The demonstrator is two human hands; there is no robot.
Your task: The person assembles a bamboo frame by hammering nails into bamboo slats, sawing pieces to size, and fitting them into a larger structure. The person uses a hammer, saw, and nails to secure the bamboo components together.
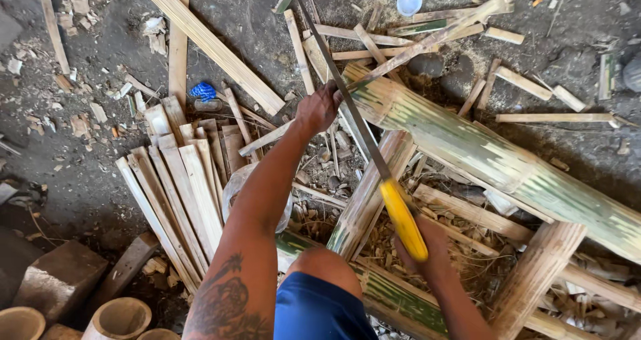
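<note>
A long green bamboo pole (467, 146) lies slanted across a rough bamboo frame (534, 273). My left hand (319, 106) grips the pole's cut end at the upper middle. My right hand (427, 256) is closed on the yellow handle (403, 220) of a saw. Its thin blade (340, 90) runs up and to the left, crossing the pole's end right beside my left hand. My knee in blue shorts (314, 306) shows at the bottom.
Split bamboo slats (180, 186) are stacked at the left. Loose strips and offcuts (374, 43) litter the dirt floor. Cut bamboo tubes (120, 316) and a stone block (60, 276) sit at the bottom left. A white cup (409, 1) lies at the top.
</note>
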